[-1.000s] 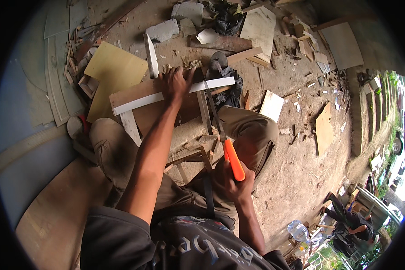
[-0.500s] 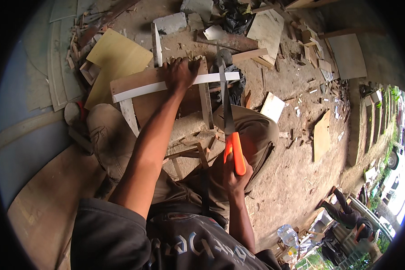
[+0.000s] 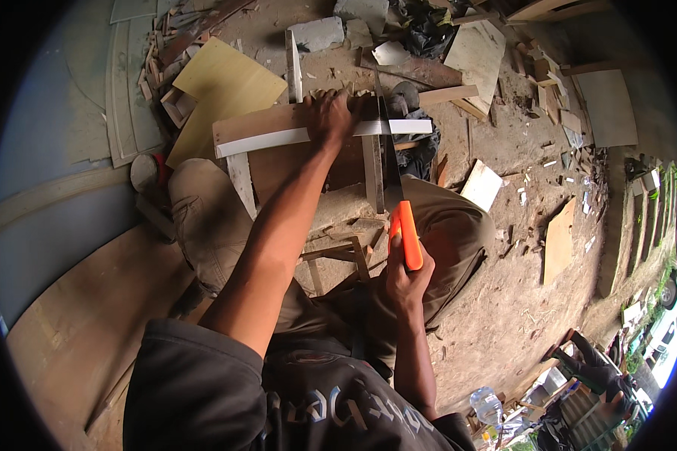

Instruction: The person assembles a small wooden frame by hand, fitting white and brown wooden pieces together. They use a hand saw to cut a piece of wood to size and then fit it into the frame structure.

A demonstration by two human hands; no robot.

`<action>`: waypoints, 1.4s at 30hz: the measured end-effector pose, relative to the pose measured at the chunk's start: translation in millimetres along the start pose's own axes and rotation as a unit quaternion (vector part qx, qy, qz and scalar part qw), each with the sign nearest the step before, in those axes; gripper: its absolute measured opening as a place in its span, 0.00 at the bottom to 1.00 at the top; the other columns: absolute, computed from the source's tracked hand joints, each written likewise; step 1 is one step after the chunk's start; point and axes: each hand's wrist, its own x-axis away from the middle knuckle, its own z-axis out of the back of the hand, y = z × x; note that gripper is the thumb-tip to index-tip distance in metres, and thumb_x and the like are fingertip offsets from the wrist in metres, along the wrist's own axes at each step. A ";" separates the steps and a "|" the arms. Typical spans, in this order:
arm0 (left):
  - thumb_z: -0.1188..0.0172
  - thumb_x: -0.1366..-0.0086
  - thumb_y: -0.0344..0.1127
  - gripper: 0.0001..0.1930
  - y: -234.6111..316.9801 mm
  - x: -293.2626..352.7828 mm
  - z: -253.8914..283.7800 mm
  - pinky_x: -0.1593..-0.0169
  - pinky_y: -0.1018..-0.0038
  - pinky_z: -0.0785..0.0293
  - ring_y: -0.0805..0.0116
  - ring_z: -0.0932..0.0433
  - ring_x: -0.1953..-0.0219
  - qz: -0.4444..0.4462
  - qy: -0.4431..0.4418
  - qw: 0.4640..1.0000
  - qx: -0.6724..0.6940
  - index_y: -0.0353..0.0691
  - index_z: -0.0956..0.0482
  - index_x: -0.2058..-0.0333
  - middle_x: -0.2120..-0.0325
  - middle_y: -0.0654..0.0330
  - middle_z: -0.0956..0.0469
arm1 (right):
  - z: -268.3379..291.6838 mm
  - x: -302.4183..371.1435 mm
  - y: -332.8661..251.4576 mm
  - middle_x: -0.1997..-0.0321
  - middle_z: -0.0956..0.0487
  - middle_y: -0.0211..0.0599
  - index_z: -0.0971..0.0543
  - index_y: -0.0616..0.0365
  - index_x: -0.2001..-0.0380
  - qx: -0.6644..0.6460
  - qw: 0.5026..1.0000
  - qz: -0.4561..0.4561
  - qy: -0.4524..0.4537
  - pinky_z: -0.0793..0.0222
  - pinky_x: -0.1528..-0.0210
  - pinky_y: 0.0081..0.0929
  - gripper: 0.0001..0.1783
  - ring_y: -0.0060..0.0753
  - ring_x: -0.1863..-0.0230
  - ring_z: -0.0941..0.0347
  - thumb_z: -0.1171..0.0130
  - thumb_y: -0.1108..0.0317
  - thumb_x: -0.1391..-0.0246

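My left hand (image 3: pixel 331 119) is closed over a long white strip (image 3: pixel 267 138), pressing it onto a small wooden bench (image 3: pixel 259 122), its fingers curled toward the far edge. The strip lies crosswise, and its right end juts past the bench. A handsaw's orange handle (image 3: pixel 408 237) is gripped in my right hand (image 3: pixel 410 274), nearer to me. The dark saw blade (image 3: pixel 390 161) points away from me and crosses the strip just right of the bench's right leg (image 3: pixel 373 173). Whether its teeth have cut into the strip, I cannot tell.
My bent knees flank the bench. A yellowish board (image 3: pixel 222 90) lies beyond it to the left. Black plastic (image 3: pixel 421 30), a concrete block (image 3: pixel 316 34) and wood scraps litter the dirt floor. Another person (image 3: pixel 594 368) is at the lower right.
The saw has moved away from me, and its blade now crosses the strip farther from the right end. My left hand keeps its hold. The whole view has shifted.
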 end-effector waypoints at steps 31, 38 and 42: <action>0.56 0.34 0.68 0.33 3.2 -0.7 -0.3 0.37 0.46 0.44 0.52 0.24 0.48 -0.021 0.019 1.000 -0.003 0.42 0.18 0.60 0.58 0.51 0.18 | 24.5 26.5 8.8 0.85 0.28 0.30 0.23 0.66 0.75 0.040 0.999 0.000 -0.008 0.36 0.77 0.22 0.09 0.16 0.80 0.34 0.43 0.71 0.43; 0.56 0.34 0.68 0.33 3.3 -3.2 4.9 0.37 0.46 0.45 0.52 0.25 0.47 -0.027 0.003 1.000 0.008 0.41 0.18 0.59 0.56 0.51 0.19 | 26.6 18.0 -3.4 0.81 0.25 0.32 0.23 0.68 0.70 0.049 0.998 -0.014 -0.024 0.32 0.74 0.21 0.07 0.16 0.78 0.31 0.47 0.74 0.47; 0.56 0.34 0.67 0.33 2.0 0.8 2.8 0.37 0.47 0.44 0.53 0.26 0.45 -0.014 0.011 1.000 0.001 0.42 0.18 0.56 0.53 0.52 0.20 | 27.6 24.0 -0.2 0.81 0.25 0.31 0.22 0.68 0.69 0.079 0.996 0.033 -0.024 0.33 0.75 0.20 0.08 0.15 0.79 0.31 0.45 0.72 0.44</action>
